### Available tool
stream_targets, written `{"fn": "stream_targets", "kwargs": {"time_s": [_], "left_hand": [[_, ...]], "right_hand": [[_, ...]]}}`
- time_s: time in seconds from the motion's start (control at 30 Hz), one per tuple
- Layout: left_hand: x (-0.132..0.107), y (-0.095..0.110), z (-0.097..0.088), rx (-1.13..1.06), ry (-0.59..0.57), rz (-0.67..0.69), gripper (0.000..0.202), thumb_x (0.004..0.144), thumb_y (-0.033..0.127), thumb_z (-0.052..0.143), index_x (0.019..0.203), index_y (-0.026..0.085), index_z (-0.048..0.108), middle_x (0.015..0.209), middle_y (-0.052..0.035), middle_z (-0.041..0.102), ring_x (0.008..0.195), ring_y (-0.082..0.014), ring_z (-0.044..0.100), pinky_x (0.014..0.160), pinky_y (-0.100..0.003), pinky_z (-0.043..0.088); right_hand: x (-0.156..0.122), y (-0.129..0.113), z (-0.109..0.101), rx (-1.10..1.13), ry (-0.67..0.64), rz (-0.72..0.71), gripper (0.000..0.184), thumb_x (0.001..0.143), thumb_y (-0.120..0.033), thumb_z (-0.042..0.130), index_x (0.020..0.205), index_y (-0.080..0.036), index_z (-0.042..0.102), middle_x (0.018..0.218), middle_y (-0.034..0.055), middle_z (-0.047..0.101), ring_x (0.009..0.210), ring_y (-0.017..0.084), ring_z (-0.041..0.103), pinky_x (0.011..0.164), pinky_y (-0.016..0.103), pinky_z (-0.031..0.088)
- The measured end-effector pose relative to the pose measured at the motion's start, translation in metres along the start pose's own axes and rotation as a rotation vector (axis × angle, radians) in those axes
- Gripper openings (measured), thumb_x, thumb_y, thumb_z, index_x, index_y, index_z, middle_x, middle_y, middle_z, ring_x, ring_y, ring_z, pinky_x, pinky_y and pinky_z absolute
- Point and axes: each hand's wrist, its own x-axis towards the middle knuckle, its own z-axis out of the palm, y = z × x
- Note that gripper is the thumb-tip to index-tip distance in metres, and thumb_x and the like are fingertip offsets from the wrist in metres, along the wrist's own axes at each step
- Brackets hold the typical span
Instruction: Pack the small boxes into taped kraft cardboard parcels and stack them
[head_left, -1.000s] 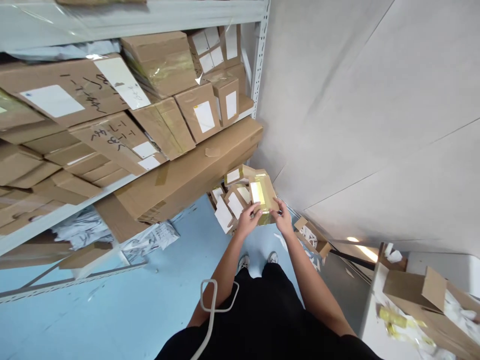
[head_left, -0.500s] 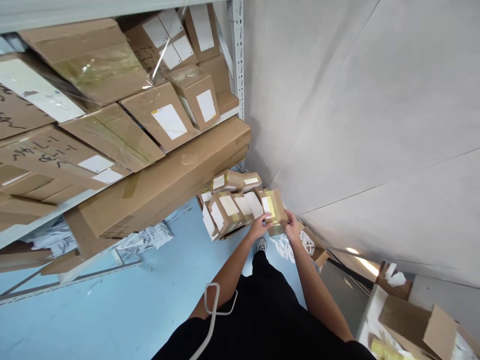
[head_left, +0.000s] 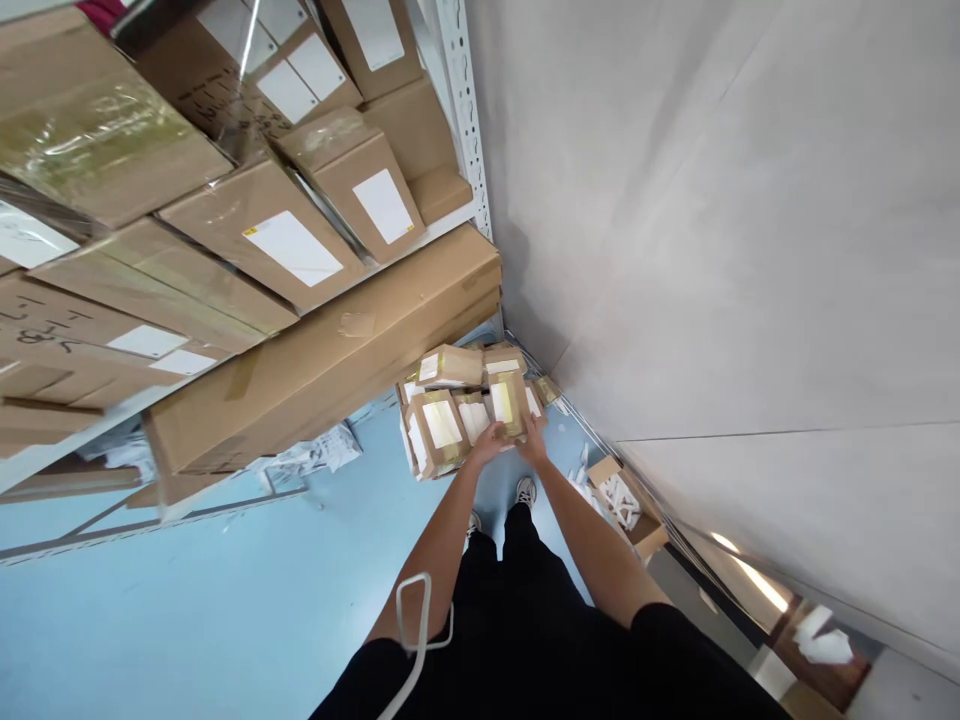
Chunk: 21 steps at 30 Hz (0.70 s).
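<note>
- Closest to the head camera are the person's black clothes, with a thin white cable looping over by the left forearm.
- Both bare arms reach forward and down, nearly meeting. The left hand has its fingers closed on the near left corner of a small carton; the right hand grips the near right corner.
- That small carton, brown with a pale label and yellowish tape, sits between the hands, over the heap. From here I can't tell whether it touches the boxes below.
- Beneath the arms, a pale shoe stands on the blue floor.
- Just past the hands, mostly to the left, is a heap of labelled boxes, packed closely together.
- Off to the right, an open box holds white strips.
- On the left, a long carton lies under a loaded shelf.
- A grey wall rises on the right.
</note>
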Motion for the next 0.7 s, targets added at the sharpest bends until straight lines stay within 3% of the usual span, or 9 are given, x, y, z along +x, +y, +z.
{"fn": "stream_targets", "kwargs": {"time_s": [0.07, 0.23, 0.4, 0.5, 0.57, 0.7], "left_hand": [[0.001, 0.0, 0.002, 0.005, 0.0, -0.069, 0.052, 0.082, 0.038, 0.078, 0.13, 0.02, 0.068, 0.11, -0.0103, 0.077, 0.103, -0.0264, 0.073, 0.093, -0.041, 0.058], [-0.002, 0.008, 0.013, 0.034, 0.01, -0.01, 0.055, 0.082, 0.032, 0.078, 0.134, 0.023, 0.067, 0.128, -0.0121, 0.073, 0.122, -0.03, 0.067, 0.107, -0.047, 0.052], [0.006, 0.017, 0.015, 0.192, 0.11, 0.005, 0.063, 0.081, 0.02, 0.072, 0.142, 0.017, 0.06, 0.156, -0.0205, 0.051, 0.144, -0.0362, 0.05, 0.12, -0.053, 0.038], [0.013, 0.016, 0.009, 0.268, 0.147, 0.019, 0.071, 0.079, 0.018, 0.07, 0.148, 0.017, 0.054, 0.166, -0.0193, 0.037, 0.155, -0.0382, 0.033, 0.124, -0.056, 0.03], [0.015, 0.011, 0.008, 0.291, 0.086, 0.056, 0.074, 0.077, 0.016, 0.071, 0.149, 0.018, 0.053, 0.165, -0.0185, 0.04, 0.157, -0.0368, 0.029, 0.126, -0.054, 0.027], [0.008, -0.007, 0.018, 0.267, 0.016, 0.037, 0.069, 0.078, 0.018, 0.071, 0.145, 0.017, 0.057, 0.153, -0.0214, 0.054, 0.15, -0.0378, 0.042, 0.124, -0.053, 0.031]], "right_hand": [[0.008, 0.008, 0.002, -0.021, 0.015, 0.018, 0.075, 0.073, -0.024, 0.066, 0.147, -0.017, 0.054, 0.158, 0.0171, 0.05, 0.153, 0.033, 0.038, 0.122, 0.052, 0.038], [0.024, 0.017, -0.002, -0.007, 0.039, 0.0, 0.058, 0.08, -0.03, 0.065, 0.138, -0.022, 0.063, 0.149, 0.0128, 0.061, 0.143, 0.031, 0.053, 0.118, 0.052, 0.044], [0.034, 0.003, -0.002, -0.065, 0.025, -0.001, 0.04, 0.083, -0.035, 0.068, 0.122, -0.025, 0.072, 0.143, 0.0114, 0.066, 0.125, 0.032, 0.067, 0.112, 0.052, 0.049], [0.037, -0.004, -0.001, -0.113, 0.024, -0.013, 0.035, 0.08, -0.034, 0.07, 0.114, -0.027, 0.074, 0.139, 0.0083, 0.069, 0.117, 0.03, 0.071, 0.111, 0.052, 0.05], [0.036, -0.007, 0.001, -0.144, 0.028, -0.031, 0.031, 0.079, -0.032, 0.07, 0.109, -0.028, 0.075, 0.133, 0.0071, 0.073, 0.113, 0.03, 0.072, 0.111, 0.052, 0.05], [0.027, -0.005, 0.008, -0.147, -0.006, -0.081, 0.031, 0.079, -0.026, 0.066, 0.108, -0.029, 0.076, 0.117, 0.0037, 0.079, 0.112, 0.029, 0.072, 0.11, 0.051, 0.051]]}}
